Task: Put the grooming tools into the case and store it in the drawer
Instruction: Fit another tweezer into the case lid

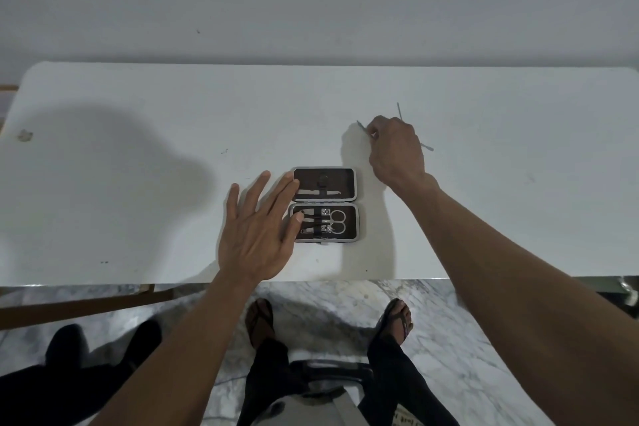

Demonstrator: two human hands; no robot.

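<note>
A small grooming case lies open on the white table, dark brown inside with a grey rim. Its near half holds scissors, clippers and other strapped tools; its far half holds a nail file. My left hand rests flat with fingers spread at the case's left edge, thumb on the near half. My right hand is farther back, to the right of the case, fingers pinched on a thin metal tool that pokes out left of the fingers. A second thin metal tool shows beyond the hand.
The table runs along a plain white wall. Below its front edge are a marble floor, my sandalled feet and a chair seat. A wooden frame sits at the lower left.
</note>
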